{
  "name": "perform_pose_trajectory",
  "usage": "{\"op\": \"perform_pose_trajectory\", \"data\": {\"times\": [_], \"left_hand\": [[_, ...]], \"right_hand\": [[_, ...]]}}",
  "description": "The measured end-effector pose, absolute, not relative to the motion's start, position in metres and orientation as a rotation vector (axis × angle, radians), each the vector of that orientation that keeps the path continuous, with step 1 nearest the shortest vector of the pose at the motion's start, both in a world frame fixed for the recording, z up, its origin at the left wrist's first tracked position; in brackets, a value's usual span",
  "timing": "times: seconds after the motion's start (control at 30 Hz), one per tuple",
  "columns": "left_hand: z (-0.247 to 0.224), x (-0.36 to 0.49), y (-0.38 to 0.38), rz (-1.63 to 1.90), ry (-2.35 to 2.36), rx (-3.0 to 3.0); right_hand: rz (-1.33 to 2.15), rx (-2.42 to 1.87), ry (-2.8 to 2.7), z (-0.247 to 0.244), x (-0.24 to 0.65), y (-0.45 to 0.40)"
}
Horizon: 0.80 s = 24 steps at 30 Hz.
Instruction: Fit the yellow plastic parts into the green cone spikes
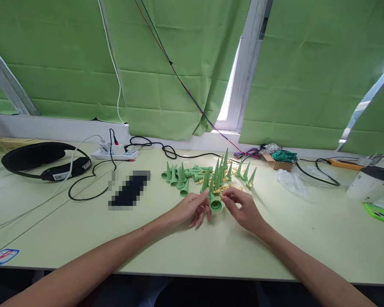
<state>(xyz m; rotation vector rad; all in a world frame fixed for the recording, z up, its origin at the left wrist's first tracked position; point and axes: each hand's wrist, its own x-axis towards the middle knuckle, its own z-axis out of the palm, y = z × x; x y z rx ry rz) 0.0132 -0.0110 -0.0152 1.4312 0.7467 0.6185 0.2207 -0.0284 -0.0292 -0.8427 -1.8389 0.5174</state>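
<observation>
Several green cone-shaped pieces [225, 158] stand or lie in a cluster on the pale table, with small yellow parts [216, 192] scattered among them. My left hand [196, 208] is at the front left of the cluster, its thumb and fingers curled near a green cone; whether it grips anything is unclear. Beside it a green hollow piece [215, 205] lies with its round opening toward me. My right hand [241, 207] pinches a small yellow part [223, 198] between thumb and forefinger, just right of that opening.
A black headset [48, 160], a power strip [115, 154] and a pixelated dark object [130, 189] are on the left. Black cables run along the back. To the right are a small cardboard box [277, 163], clear plastic bags [292, 182], a white container [371, 185] and a bright green phone [382, 214].
</observation>
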Motion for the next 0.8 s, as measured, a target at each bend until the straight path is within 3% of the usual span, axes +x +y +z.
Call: {"op": "perform_pose_trajectory", "data": {"times": [0.8], "left_hand": [[-0.0182,0.0091,-0.0096,0.646,0.747,1.605]], "right_hand": [[0.427,-0.827,-1.912,-0.0308,0.2214,-0.0302]]}}
